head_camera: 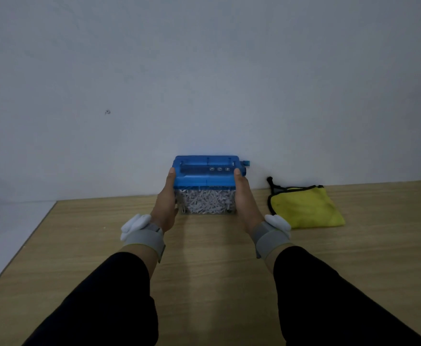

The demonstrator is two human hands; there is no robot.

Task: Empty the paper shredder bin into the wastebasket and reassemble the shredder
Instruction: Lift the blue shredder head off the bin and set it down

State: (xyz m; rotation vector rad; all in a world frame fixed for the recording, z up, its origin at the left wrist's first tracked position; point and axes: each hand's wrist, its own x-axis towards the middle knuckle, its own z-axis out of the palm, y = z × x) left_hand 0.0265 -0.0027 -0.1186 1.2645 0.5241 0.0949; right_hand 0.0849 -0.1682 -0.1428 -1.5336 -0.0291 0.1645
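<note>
Both hands, left hand (165, 206) and right hand (244, 203), around shredder (204, 176) sides.

Counted: one shredder (205, 176), blue top on one clear bin (205, 202) of shreds. One yellow cloth (306, 208), one wooden table (204, 258). Two hands, two grey wrist straps.
</note>
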